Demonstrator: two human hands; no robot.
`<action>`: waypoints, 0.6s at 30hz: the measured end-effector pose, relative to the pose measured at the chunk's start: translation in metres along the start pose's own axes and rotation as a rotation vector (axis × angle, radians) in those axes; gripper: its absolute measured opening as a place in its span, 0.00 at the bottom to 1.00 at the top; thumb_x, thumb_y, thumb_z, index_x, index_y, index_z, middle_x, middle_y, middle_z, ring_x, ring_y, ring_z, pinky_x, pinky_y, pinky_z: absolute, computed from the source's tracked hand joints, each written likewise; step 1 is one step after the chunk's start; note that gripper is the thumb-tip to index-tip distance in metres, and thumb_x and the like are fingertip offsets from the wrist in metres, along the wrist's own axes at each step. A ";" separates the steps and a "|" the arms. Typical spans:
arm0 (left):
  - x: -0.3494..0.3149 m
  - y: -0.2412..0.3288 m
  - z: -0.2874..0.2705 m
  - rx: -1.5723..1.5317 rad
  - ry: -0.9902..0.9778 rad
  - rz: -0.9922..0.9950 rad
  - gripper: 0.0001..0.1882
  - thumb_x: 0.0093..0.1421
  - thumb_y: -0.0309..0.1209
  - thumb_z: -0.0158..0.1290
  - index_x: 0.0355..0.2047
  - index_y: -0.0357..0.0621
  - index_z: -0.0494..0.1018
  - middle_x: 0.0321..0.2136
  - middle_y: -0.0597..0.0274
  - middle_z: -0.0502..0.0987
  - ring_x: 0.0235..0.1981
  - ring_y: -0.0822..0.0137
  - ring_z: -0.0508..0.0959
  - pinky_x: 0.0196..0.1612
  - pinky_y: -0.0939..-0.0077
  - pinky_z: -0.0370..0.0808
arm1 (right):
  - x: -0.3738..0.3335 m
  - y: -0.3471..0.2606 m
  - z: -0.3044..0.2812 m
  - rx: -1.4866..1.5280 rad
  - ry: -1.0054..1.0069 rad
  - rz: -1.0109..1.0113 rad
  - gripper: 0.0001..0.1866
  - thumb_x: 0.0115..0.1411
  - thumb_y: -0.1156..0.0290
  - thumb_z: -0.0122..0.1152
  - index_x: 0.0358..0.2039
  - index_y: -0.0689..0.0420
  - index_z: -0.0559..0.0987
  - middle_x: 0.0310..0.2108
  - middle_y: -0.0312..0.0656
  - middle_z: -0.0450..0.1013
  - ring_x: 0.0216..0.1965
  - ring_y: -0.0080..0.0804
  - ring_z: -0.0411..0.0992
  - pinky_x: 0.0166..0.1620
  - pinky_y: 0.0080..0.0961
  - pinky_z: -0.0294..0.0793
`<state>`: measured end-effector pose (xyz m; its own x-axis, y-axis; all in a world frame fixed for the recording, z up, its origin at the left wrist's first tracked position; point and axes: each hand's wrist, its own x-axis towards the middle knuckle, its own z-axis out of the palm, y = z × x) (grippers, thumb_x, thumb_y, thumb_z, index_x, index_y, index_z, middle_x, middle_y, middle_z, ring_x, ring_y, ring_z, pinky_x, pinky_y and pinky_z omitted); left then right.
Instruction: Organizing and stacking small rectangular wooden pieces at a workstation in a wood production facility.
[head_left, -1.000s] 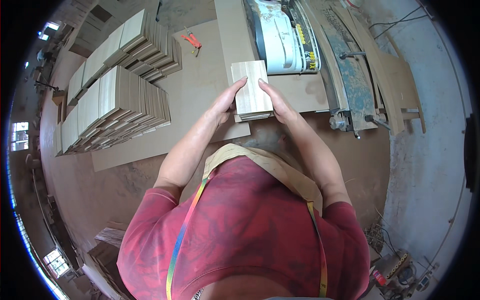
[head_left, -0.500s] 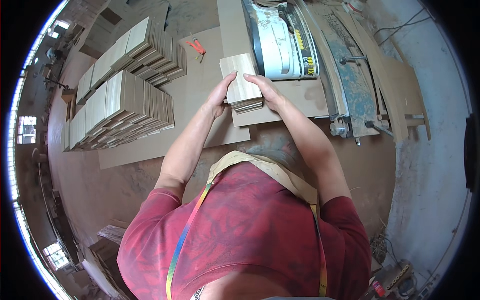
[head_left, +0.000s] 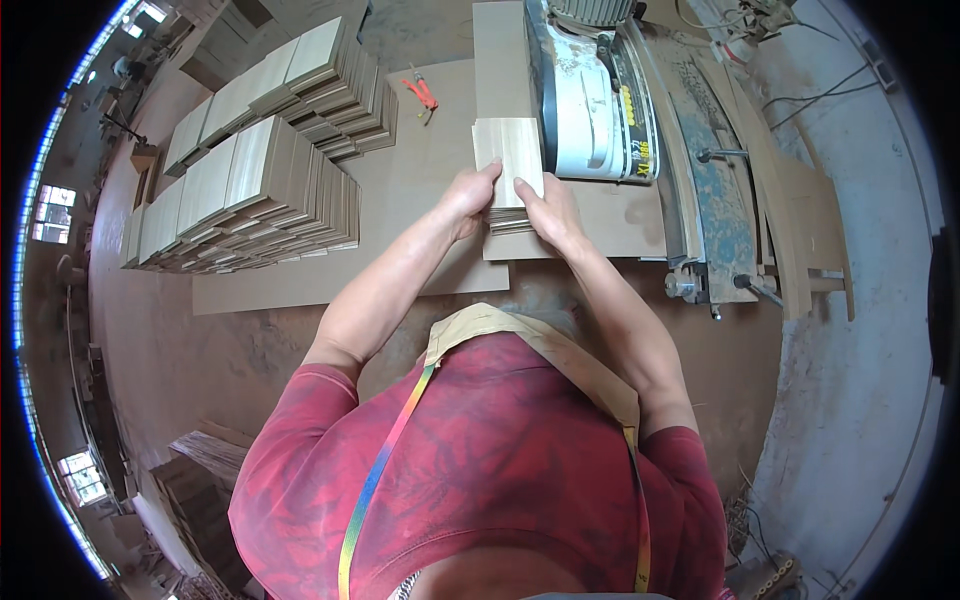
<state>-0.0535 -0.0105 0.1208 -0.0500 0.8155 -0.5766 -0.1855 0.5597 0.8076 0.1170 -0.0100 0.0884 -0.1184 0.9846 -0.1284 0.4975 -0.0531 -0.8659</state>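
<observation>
Boards (head_left: 511,140): held in a short, pale wooden stack between left hand (head_left: 468,197) and right hand (head_left: 556,212), grasped from both sides. Saw brown panel (head_left: 612,222) below the hands, white machine (head_left: 588,115) just beyond and right of them, rows of stacked boards (head_left: 247,168) well to their left, red-handled pliers (head_left: 421,93) farther beyond and left.

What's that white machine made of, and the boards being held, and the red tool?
White machine: perhaps painted metal; its fairly shiny coat has dark, dirty-looking patches, but plastic is possible.

Held boards: probably wood, unpainted and smooth-looking, with pale stripes like grain.

Red tool: its handles look like plastic or rubber, being bright and evenly coloured; the tip is too small to tell.
</observation>
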 end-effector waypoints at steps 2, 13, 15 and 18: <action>-0.003 0.002 -0.003 0.030 -0.019 0.013 0.30 0.80 0.42 0.49 0.60 0.17 0.73 0.53 0.39 0.81 0.45 0.60 0.83 0.49 0.68 0.79 | -0.002 -0.001 0.001 -0.007 0.030 -0.047 0.29 0.70 0.56 0.60 0.50 0.77 0.81 0.45 0.67 0.82 0.45 0.64 0.81 0.53 0.51 0.80; 0.010 -0.007 -0.022 0.084 -0.130 0.003 0.33 0.79 0.46 0.51 0.64 0.20 0.71 0.55 0.38 0.81 0.47 0.58 0.84 0.49 0.68 0.79 | -0.008 -0.005 -0.006 -0.050 0.028 -0.046 0.31 0.69 0.55 0.61 0.52 0.78 0.81 0.48 0.64 0.82 0.46 0.58 0.82 0.51 0.44 0.80; 0.014 -0.007 -0.025 0.096 -0.147 -0.002 0.34 0.79 0.47 0.52 0.63 0.20 0.72 0.56 0.39 0.81 0.48 0.59 0.83 0.52 0.67 0.78 | -0.003 0.001 -0.008 -0.069 0.043 -0.033 0.32 0.70 0.54 0.61 0.53 0.78 0.81 0.48 0.62 0.83 0.46 0.56 0.82 0.51 0.43 0.80; 0.022 -0.006 -0.024 -0.044 -0.202 0.007 0.39 0.77 0.53 0.52 0.68 0.24 0.68 0.63 0.35 0.76 0.55 0.54 0.82 0.57 0.64 0.79 | 0.007 0.011 -0.008 0.550 -0.126 0.180 0.34 0.70 0.50 0.62 0.55 0.76 0.81 0.50 0.58 0.83 0.47 0.47 0.81 0.53 0.37 0.79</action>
<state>-0.0770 0.0011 0.1003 0.1452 0.8349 -0.5309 -0.2286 0.5504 0.8030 0.1284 -0.0024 0.0822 -0.1911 0.9266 -0.3238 0.0044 -0.3290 -0.9443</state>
